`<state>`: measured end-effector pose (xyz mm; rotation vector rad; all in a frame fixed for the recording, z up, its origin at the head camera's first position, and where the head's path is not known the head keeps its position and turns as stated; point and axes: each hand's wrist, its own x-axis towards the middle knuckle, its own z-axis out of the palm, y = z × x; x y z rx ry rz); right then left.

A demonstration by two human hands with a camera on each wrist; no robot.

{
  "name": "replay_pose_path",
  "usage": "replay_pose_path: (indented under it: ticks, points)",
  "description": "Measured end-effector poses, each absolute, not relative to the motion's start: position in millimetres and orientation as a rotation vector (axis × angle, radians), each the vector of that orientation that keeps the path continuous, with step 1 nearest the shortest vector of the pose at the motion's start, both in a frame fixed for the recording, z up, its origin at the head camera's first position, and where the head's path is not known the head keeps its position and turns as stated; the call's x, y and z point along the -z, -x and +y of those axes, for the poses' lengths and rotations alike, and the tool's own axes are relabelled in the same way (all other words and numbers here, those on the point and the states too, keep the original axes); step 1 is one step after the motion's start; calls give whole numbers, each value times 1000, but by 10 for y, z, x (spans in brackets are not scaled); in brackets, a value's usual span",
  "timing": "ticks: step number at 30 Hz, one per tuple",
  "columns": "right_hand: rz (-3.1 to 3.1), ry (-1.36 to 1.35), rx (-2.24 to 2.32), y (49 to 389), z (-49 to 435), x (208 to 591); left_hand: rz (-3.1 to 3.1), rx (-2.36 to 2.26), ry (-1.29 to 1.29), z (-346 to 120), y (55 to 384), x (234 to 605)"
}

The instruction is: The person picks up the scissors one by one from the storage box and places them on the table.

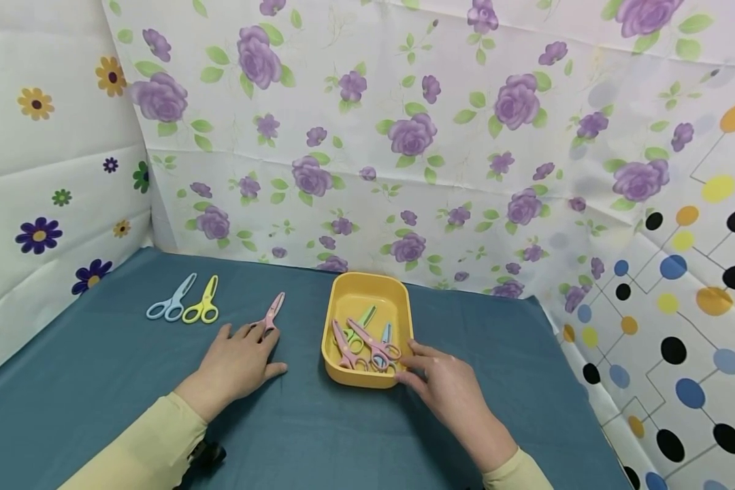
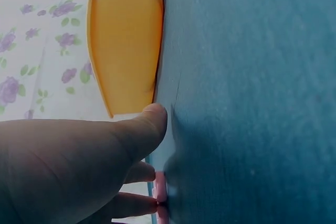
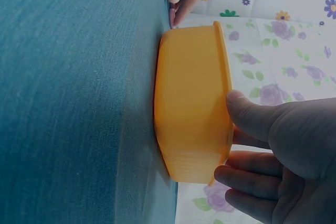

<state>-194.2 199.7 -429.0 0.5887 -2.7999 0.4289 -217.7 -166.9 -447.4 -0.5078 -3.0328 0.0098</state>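
My left hand (image 1: 235, 364) lies palm down at the left, its fingertips touching the handles of pink scissors (image 1: 273, 311) whose blades point away. In the left wrist view, a little of the pink handle (image 2: 160, 186) shows at the fingertips. To the right, my right hand (image 1: 450, 388) holds the near right corner of a yellow plastic bin (image 1: 360, 378), thumb and fingers at its rim in the right wrist view. Inside the bin lie green scissors (image 1: 367, 316), two pink pairs, one of them pink scissors (image 1: 341, 340) at the left, and blue scissors (image 1: 387, 332), partly covered.
Light blue scissors (image 1: 176, 298) and yellow scissors (image 1: 207, 299) lie side by side at the far left of the blue-green cloth (image 1: 294, 435). Flower-printed sheets (image 1: 367, 136) hang behind and at the left; a dotted sheet (image 1: 680, 327) hangs at the right.
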Motion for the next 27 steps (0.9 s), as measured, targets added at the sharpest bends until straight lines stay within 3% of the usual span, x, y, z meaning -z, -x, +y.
replay_pose_path:
  ticks: [27]
  points:
    - [-2795,-597,-434,1947,1998,4310,-2953,-21,305,-1913,2365,4552]
